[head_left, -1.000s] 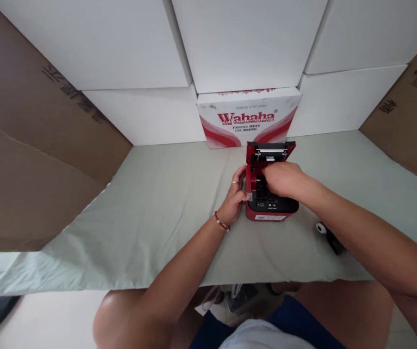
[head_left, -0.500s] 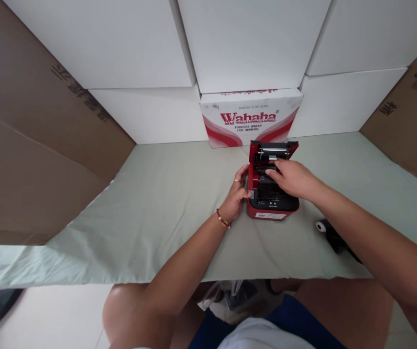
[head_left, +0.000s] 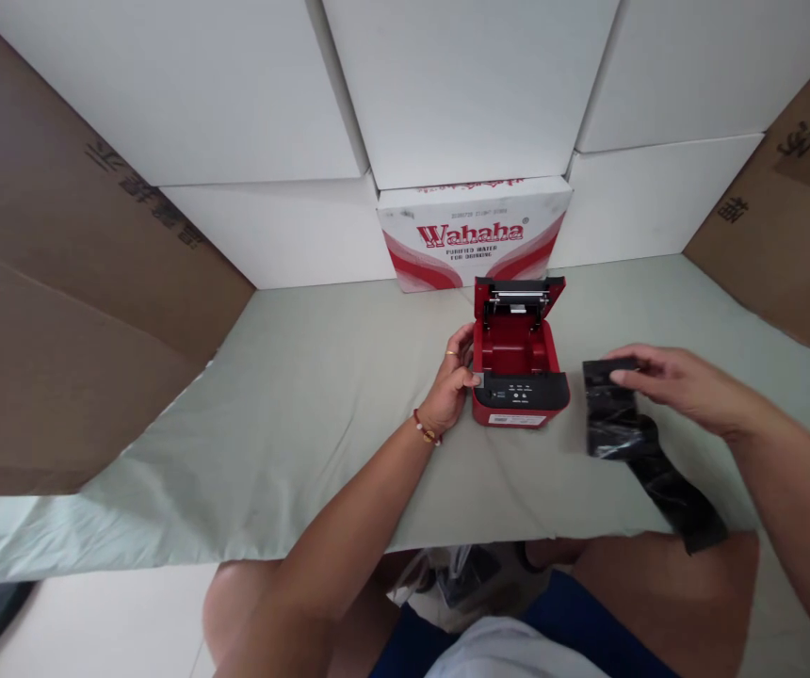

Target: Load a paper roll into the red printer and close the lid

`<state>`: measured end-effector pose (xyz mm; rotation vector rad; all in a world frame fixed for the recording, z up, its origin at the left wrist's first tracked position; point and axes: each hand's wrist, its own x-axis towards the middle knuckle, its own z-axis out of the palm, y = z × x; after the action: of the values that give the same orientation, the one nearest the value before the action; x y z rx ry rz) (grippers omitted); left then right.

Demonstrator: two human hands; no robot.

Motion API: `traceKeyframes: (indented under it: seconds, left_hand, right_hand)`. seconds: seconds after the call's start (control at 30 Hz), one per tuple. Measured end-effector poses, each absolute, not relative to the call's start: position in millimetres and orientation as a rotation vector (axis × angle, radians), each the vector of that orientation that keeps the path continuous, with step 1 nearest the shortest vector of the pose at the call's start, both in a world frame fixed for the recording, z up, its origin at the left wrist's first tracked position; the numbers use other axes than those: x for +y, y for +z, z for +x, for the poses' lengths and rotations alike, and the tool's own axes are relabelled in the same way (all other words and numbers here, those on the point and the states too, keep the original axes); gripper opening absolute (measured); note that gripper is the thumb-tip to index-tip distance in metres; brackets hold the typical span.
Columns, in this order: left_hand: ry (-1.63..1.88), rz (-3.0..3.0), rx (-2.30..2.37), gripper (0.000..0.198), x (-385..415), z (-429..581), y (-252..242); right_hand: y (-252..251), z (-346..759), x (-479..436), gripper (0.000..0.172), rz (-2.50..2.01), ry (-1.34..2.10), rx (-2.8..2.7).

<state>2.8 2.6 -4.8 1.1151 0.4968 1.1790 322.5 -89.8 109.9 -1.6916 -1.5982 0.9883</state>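
Observation:
A small red and black label printer (head_left: 520, 405) stands on the cloth with its lid (head_left: 518, 299) raised, and its red inner bay is bare. My left hand (head_left: 451, 386) is closed around the printer's left side, the thumb at a grey tab near the front corner. To the right of the printer, my right hand (head_left: 666, 381) pinches a shiny black piece (head_left: 609, 414) between thumb and fingers; whether it is a roll or a wrapper I cannot tell. Behind and below it lies a black roll (head_left: 649, 433), partly hidden, its black strip (head_left: 680, 499) trailing over the table's front edge.
A pale green cloth (head_left: 306, 414) covers the table. Behind the printer stands a Wahaha water carton (head_left: 472, 240), with white boxes (head_left: 468, 85) stacked at the back. Brown cardboard panels flank both sides, left (head_left: 80, 311) and right (head_left: 786, 226).
My right hand has come out of the printer and moved right with the black piece, leaving the bay bare. My left hand has stayed on the printer. The view has shifted slightly.

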Motion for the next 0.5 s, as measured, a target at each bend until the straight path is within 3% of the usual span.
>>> traceKeyframes:
  seconds: [0.07, 0.27, 0.37, 0.5]
  left_hand:
    - [1.172, 1.128, 0.490, 0.082, 2.3, 1.9, -3.9]
    - [1.141, 1.094, 0.489, 0.080, -1.4, -0.6, 0.9]
    - [1.136, 1.084, 0.491, 0.081, -2.1, -0.8, 2.3]
    - [1.139, 1.052, 0.490, 0.081, -1.5, -0.6, 2.0]
  right_hand:
    - [87.5, 311.2, -92.3, 0.065, -1.643, 1.205, -1.636]
    - [69.3, 335.6, -123.5, 0.046, -1.766, 0.664, -1.873]
    - [65.5, 363.5, -141.9, 0.037, -1.752, 0.724, -1.985]
    - [58.1, 368.4, -149.2, 0.040, -1.711, 0.767, -2.026]
